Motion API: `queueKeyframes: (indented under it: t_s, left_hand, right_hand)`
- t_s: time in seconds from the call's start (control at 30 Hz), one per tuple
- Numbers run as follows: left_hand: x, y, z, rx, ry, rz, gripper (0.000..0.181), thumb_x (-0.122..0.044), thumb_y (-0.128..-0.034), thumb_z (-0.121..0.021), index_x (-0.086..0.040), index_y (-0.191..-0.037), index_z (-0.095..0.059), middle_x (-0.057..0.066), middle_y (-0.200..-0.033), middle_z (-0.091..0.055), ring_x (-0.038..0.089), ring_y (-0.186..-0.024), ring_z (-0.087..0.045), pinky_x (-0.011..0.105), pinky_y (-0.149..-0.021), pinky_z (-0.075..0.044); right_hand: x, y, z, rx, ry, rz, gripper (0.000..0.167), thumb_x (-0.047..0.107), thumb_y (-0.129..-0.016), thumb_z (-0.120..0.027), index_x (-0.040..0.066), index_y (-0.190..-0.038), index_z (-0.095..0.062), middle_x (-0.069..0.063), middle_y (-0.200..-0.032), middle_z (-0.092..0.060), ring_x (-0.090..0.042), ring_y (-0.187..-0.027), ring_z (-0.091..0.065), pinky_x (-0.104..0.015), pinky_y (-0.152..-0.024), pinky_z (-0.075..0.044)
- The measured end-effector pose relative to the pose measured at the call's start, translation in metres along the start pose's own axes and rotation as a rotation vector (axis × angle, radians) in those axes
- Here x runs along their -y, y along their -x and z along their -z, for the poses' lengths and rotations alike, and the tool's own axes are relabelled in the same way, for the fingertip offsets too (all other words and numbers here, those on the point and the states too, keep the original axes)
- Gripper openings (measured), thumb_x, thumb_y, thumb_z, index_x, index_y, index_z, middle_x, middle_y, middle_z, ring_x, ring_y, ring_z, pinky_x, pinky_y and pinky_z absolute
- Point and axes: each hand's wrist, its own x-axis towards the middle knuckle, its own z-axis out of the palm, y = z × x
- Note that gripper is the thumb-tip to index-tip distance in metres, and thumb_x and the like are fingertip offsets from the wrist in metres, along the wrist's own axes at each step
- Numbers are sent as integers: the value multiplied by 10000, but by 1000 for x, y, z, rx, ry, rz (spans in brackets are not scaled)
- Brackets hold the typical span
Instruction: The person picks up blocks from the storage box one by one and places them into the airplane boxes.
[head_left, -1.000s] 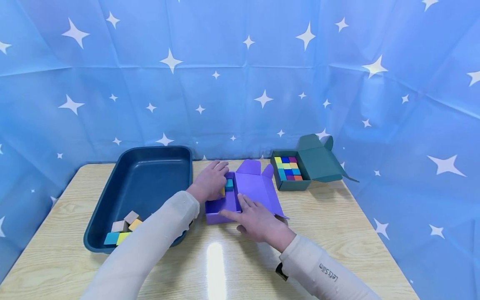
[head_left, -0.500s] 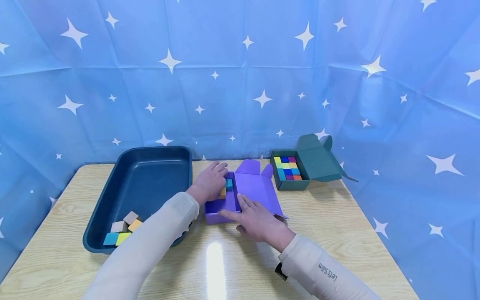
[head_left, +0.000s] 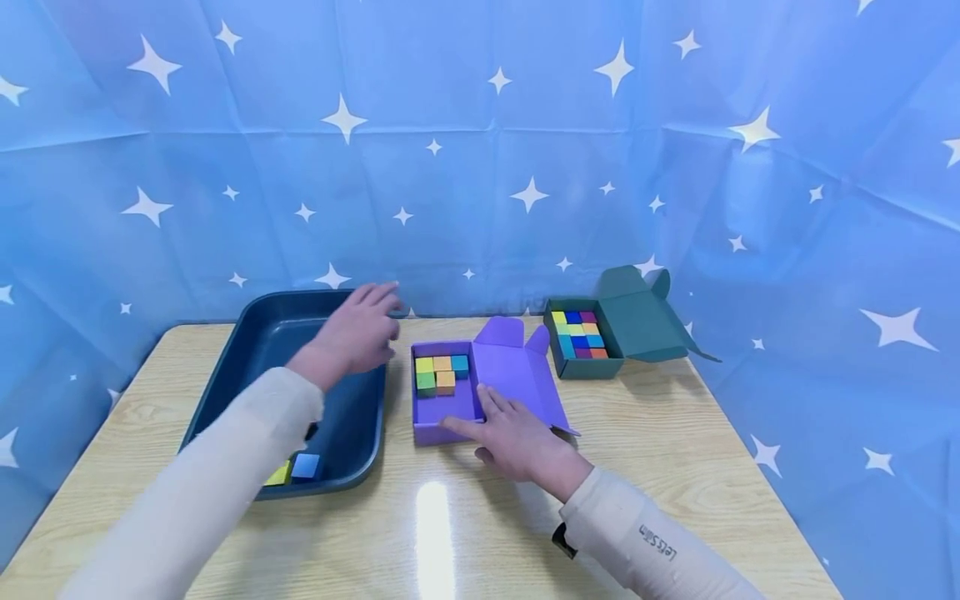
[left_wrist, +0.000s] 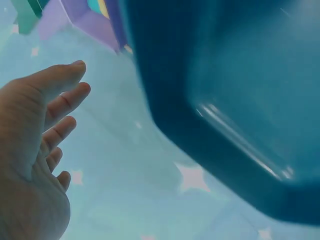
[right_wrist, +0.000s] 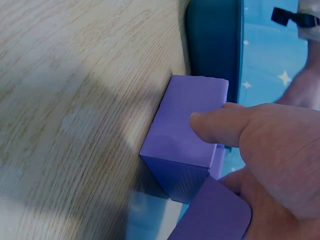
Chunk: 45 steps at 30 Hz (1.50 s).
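Observation:
My left hand (head_left: 354, 333) hangs over the right side of a dark blue tray (head_left: 373, 442), its fingers loosely spread and nothing in its grasp. In the left wrist view its thumb and fingers (left_wrist: 64, 131) are apart from the tray wall. A purple cardboard box (head_left: 442, 433) with its lid folded out to the right holds several cube blocks (head_left: 445, 382) at its back: yellow, orange, teal and green. My right hand (head_left: 525, 442) holds the box at its near right corner. The right wrist view shows the thumb (right_wrist: 215, 127) against the box's outer wall.
Behind and right stands a dark green box (head_left: 590, 370), lid spread open, with several coloured blocks inside. A yellow block (head_left: 279, 474) and a blue block (head_left: 305, 467) lie at the tray's near end, partly screened by my left sleeve. A starry blue cloth (head_left: 450, 208) hangs behind the table.
My left hand has left the purple box and moved left over the tray, uncovering the yellow, green and orange blocks. The right hand stays at the box corner.

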Motion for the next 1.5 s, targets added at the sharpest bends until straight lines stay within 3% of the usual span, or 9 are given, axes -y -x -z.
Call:
queueKeyframes:
  t_s: [0.2,0.4,0.57,0.77,1.0,1.23,1.5]
  left_hand:
    - [39,47,-3,-14,12,67,263,-342,-789,-805,-146,-960,-767,136,-1373,-560,369,-1458,-258,544,-1212,-215]
    - [66,87,-9,-25,80,129,230,-298,-774,-816,-131,-925,-771,174,-1331,-571,406,-1439,-249,595,-1182,-211]
    - [78,116,-18,3,112,161,218,-273,-762,-824,-122,-909,-769,211,-1321,-566,439,-1418,-249,628,-1155,-219]
    - [81,144,-33,61,130,222,208,-291,-749,-830,-121,-850,-769,244,-1299,-577,467,-1410,-243,650,-1154,-194]
    - [75,161,-46,114,156,255,235,-352,-738,-829,-132,-773,-756,250,-1282,-587,475,-1404,-257,667,-1145,-197]
    - [69,163,-55,154,189,260,252,-394,-787,-775,-147,-748,-743,233,-1284,-590,461,-1413,-252,657,-1156,-191]
    - [67,164,-60,152,209,248,198,-349,-795,-755,-199,-676,-702,202,-1251,-607,451,-1405,-263,656,-1155,-196]
  right_hand:
    - [-1,1,0,5,-17,-7,607,296,-974,-587,459,-1488,-309,-257,-1583,-245,-402,-1467,-280,-561,-1125,-378]
    - [-1,0,-1,5,-31,-10,608,294,-974,-588,461,-1488,-308,-254,-1584,-246,-405,-1467,-277,-570,-1129,-368]
    - [-1,0,-1,0,-42,-12,607,296,-974,-588,461,-1488,-309,-252,-1585,-247,-405,-1467,-274,-575,-1128,-366]
    - [-1,1,0,-11,-40,-6,608,289,-973,-590,448,-1491,-313,-264,-1580,-247,-412,-1463,-278,-570,-1132,-364]
    - [-1,0,-1,-10,-28,-4,607,298,-975,-586,443,-1495,-307,-265,-1578,-249,-412,-1461,-282,-570,-1126,-371]
    - [-1,0,-1,-5,-42,-9,601,293,-977,-584,439,-1493,-314,-260,-1584,-239,-409,-1467,-270,-580,-1125,-367]
    - [0,1,0,-5,-28,-4,604,298,-977,-582,437,-1496,-306,-265,-1579,-247,-410,-1462,-281,-575,-1126,-369]
